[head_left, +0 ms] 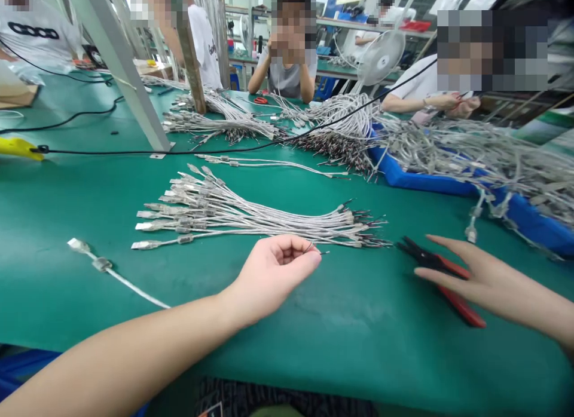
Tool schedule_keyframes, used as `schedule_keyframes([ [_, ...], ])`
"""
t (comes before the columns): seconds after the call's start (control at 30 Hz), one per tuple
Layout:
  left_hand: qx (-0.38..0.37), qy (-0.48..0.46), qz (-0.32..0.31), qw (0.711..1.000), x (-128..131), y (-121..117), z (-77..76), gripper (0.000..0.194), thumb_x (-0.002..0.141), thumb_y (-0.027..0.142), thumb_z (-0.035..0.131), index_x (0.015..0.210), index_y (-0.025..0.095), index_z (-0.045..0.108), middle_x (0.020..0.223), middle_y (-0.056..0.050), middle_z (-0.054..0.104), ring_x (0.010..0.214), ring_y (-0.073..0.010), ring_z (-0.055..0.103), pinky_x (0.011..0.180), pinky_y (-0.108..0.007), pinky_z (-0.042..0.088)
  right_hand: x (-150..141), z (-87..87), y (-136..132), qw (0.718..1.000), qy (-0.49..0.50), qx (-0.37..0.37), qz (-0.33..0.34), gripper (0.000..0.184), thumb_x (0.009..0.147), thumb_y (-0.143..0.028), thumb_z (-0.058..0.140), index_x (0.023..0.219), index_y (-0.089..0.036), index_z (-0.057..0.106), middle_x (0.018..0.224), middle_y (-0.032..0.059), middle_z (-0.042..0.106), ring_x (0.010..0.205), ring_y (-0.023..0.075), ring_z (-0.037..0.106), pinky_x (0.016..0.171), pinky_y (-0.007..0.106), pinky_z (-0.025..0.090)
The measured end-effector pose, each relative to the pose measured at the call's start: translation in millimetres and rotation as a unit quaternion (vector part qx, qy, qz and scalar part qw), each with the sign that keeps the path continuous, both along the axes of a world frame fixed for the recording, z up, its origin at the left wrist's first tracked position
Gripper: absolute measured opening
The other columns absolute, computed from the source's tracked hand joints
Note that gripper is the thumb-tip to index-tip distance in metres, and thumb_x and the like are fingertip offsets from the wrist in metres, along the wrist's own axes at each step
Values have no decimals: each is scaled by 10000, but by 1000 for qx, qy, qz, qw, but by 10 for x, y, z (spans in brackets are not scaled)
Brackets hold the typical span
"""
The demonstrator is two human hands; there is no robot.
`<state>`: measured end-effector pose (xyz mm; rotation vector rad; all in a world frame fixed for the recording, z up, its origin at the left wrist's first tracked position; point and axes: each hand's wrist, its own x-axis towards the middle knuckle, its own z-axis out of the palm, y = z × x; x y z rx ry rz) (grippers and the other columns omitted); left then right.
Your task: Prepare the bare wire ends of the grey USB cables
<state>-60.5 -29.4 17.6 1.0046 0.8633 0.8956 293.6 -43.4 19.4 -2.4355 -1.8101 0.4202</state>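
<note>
My left hand [278,267] rests on the green mat, thumb and fingers pinched on the stripped end of a grey cable [114,273]. That cable runs back under my forearm to a metal plug at the left. Just beyond the hand lies a fanned bundle of grey cables [251,217], plugs to the left and stripped ends to the right. My right hand [475,273] lies with fingers stretched out over red-handled cutters [461,306]. It touches them without closing on them.
A blue tray [421,181] heaped with tangled cables stands at the right. More cable piles lie further back, with a black cord [179,151], a slanted grey post [130,76] and a yellow tool [18,147]. Several people sit around the table, beside a white fan [381,55].
</note>
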Motion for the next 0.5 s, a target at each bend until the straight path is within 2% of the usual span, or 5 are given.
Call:
schedule_keyframes([
  [0.03, -19, -10, -5, 1000, -10, 0, 6, 168, 774, 281, 702, 765, 137, 613, 604, 43, 498, 504, -34, 369, 471, -166, 302, 138, -72, -65, 1000, 13, -17, -19, 946, 644, -680, 624, 1416, -162, 445, 1463, 164, 476, 1313, 389, 465, 1070, 455, 424],
  [0.1, -46, -21, -16, 999, -27, -3, 11, 203, 779, 317, 706, 777, 147, 595, 580, 54, 465, 485, -32, 344, 441, -160, 252, 304, -192, -202, 998, 40, -32, -46, 921, 644, -660, 659, 1400, -172, 461, 1438, 184, 500, 1292, 385, 491, 1025, 412, 463],
  [0.23, -65, -35, -36, 997, -43, -8, 8, 229, 789, 330, 700, 770, 159, 548, 587, 54, 449, 485, -33, 338, 428, -155, 203, 244, -320, -389, 993, 60, 81, -57, 610, 817, -574, 605, 1310, -217, 561, 1382, 193, 556, 1272, 355, 518, 967, 381, 444],
  [0.33, -72, -53, -58, 994, -48, -1, 6, 239, 797, 325, 691, 752, 165, 520, 596, 54, 434, 484, -34, 318, 421, -160, 162, 128, -306, -390, 989, 54, 130, -46, 476, 851, -527, 596, 1220, -226, 614, 1298, 203, 615, 1198, 370, 574, 957, 406, 423],
  [0.5, -78, -76, -70, 992, -59, 30, -7, 252, 801, 323, 690, 745, 168, 499, 600, 59, 404, 491, -35, 305, 422, -162, 134, 149, -150, -342, 993, 3, 108, -38, 323, 815, -442, 626, 1029, -203, 663, 1167, 239, 655, 1031, 408, 645, 879, 464, 452],
])
